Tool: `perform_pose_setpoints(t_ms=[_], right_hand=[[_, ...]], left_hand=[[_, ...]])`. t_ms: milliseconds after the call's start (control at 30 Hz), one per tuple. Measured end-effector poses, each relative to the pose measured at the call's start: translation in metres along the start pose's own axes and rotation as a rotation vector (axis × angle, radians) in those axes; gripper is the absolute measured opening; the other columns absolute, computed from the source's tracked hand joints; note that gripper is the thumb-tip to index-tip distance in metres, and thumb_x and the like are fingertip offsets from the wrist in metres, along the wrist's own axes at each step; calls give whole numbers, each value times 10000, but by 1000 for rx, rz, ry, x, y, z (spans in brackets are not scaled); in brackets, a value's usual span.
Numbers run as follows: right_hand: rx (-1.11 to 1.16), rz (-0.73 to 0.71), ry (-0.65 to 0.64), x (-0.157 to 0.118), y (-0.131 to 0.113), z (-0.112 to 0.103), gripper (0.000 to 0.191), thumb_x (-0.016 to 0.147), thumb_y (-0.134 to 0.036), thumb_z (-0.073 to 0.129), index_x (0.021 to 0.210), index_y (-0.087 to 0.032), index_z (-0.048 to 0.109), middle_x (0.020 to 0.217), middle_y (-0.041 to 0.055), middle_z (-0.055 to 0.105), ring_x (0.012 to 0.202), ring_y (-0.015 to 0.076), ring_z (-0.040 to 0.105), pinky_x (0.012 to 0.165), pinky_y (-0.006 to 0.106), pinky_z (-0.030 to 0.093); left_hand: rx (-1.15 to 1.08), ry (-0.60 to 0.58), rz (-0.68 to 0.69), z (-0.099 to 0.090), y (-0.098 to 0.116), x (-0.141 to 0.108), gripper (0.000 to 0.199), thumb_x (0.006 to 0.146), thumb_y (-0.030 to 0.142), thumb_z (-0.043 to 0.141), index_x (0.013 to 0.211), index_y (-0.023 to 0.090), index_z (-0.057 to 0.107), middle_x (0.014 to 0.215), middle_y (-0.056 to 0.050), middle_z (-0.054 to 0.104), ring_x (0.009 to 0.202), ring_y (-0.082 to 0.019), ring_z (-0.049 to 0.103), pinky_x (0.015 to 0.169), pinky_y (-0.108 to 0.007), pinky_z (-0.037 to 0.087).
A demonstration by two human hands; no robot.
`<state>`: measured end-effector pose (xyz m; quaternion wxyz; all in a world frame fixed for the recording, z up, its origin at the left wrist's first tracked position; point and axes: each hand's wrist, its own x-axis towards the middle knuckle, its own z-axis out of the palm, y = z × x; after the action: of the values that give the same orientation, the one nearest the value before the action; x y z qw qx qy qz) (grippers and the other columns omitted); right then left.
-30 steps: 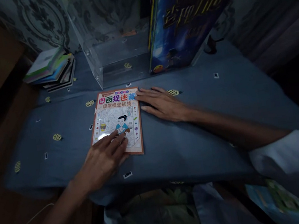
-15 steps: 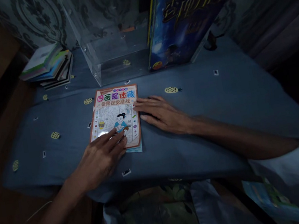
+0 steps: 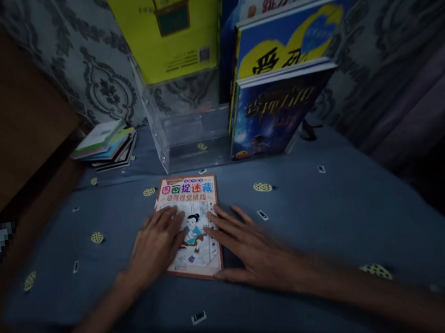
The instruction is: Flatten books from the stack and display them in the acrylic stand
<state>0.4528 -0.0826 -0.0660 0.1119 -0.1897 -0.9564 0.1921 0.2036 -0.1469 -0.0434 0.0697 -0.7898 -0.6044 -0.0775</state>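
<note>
While the thin orange-bordered picture puzzle book (image 3: 193,224), its cover showing a drawn child, lies flat on the blue-clothed bench (image 3: 319,218), the left hand (image 3: 157,245) rests on its left half, fingers spread flat; the right hand (image 3: 252,246) lies flat along its right edge, gripping nothing.

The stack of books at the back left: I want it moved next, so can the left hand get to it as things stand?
Probably yes: the left hand rests open on the picture book, and only bare blue cloth lies between it and the stack of books.
</note>
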Motion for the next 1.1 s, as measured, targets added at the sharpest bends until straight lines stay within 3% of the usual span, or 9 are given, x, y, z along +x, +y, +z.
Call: perform_pose_setpoints(t_ms=[100, 200, 367, 567, 733, 800, 933, 1100], right_hand=[[41, 71, -12, -1, 1, 0, 856, 880, -637, 672, 1529, -128, 446, 1619, 230, 301, 1527, 426, 182, 1187, 730, 206], [99, 142, -39, 1, 3, -2, 943, 809, -672, 723, 1537, -142, 443, 1631, 226, 251, 1525, 449, 149, 1187, 735, 187], [174, 150, -80, 1, 6, -2, 942, 815, -644, 729, 1562, -170, 405, 1644, 192, 193, 1530, 428, 114, 1209, 694, 167], [185, 159, 10, -9, 15, 8, 816, 878, -461, 724, 1582, -257, 366, 1665, 116, 164, 1538, 384, 97, 1210, 656, 239], [134, 174, 135, -12, 27, 19, 674, 931, -401, 653, 1549, -238, 439, 1660, 121, 218, 1538, 366, 146, 1212, 624, 273], [130, 172, 160, -11, 30, 22, 648, 947, -398, 620, 1543, -213, 447, 1661, 137, 215, 1536, 365, 159, 1209, 619, 284], [154, 144, 204, -11, 30, 24, 649, 971, -372, 566, 1577, -227, 383, 1670, 129, 207, 1536, 321, 209, 1205, 559, 333], [255, 221, 335, -12, 36, 29, 657, 1009, -395, 473, 1620, -267, 269, 1680, 95, 232, 1530, 289, 252, 1214, 513, 342]], left_hand=[[41, -32, -186, 4, -10, 14, 392, 995, 310, 528, 1356, 166, 575, 1412, -171, 601, 1275, -327, 594, 962, -474, 557], [-72, -26, -279, 11, -17, 20, 428, 981, 316, 504, 1376, 161, 555, 1420, -180, 589, 1277, -363, 582, 932, -517, 558], [-576, 184, -322, 21, -41, 28, 493, 906, 323, 551, 1378, 181, 528, 1326, -161, 639, 1194, -294, 642, 1006, -481, 528], [-1266, 146, -707, 13, -54, 25, 635, 782, 428, 727, 1316, 154, 521, 1190, -157, 705, 1086, -287, 707, 882, -397, 592], [-1508, 107, -926, -2, -44, 14, 611, 702, 327, 833, 1228, 163, 567, 1137, -144, 720, 1038, -248, 708, 646, -258, 587], [-1584, 38, -930, -6, -37, 12, 549, 684, 321, 856, 1149, 156, 614, 1060, -124, 734, 932, -217, 720, 577, -220, 557], [-1738, -181, -798, -8, -19, 9, 477, 655, 368, 887, 1005, 123, 677, 746, -54, 712, 586, -132, 648, 438, -168, 462], [-1804, -182, -680, -20, -7, 9, 636, 625, 447, 917, 1129, 158, 659, 796, -55, 735, 606, -142, 663, 434, -166, 487]])
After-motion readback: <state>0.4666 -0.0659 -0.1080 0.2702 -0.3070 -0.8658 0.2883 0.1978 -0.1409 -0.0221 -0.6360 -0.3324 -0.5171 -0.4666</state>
